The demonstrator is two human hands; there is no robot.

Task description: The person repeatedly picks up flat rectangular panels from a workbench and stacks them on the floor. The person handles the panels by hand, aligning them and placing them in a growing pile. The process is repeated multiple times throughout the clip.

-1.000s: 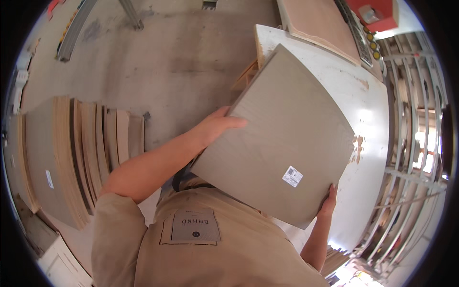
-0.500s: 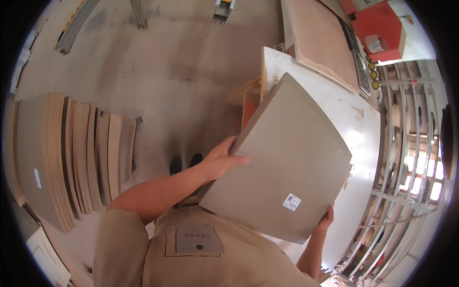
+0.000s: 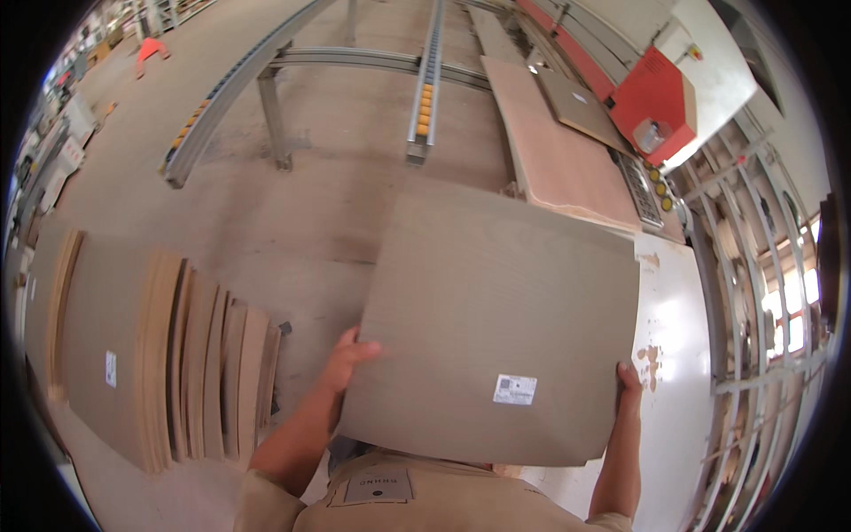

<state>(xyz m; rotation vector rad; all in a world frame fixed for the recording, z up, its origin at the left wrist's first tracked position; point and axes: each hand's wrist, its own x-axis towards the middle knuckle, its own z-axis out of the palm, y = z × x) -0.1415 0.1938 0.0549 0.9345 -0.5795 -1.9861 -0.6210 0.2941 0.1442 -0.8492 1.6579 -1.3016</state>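
A square grey-brown wood panel [image 3: 496, 301] is held in front of my body, face up, with a white label [image 3: 515, 389] near its lower edge. My left hand [image 3: 353, 356] grips its left edge, thumb on top and the other fingers hidden beneath. At the opposite edge, my right hand [image 3: 628, 383] grips the lower right side, with the thumb showing on top. The panel hides much of the white worktable [image 3: 678, 355] on the right.
Several similar panels [image 3: 106, 355] stand in a row on the floor at left. Ahead are metal roller rails [image 3: 424, 97]. A pink-topped bench [image 3: 567, 151] with another panel [image 3: 581, 105] adjoins a red-and-white machine [image 3: 656, 102]. A metal rack [image 3: 771, 266] lines the right side.
The panel has turned from a slant to nearly square with my body, both hands still on it. My view has tilted up, showing more of the rails and machine.
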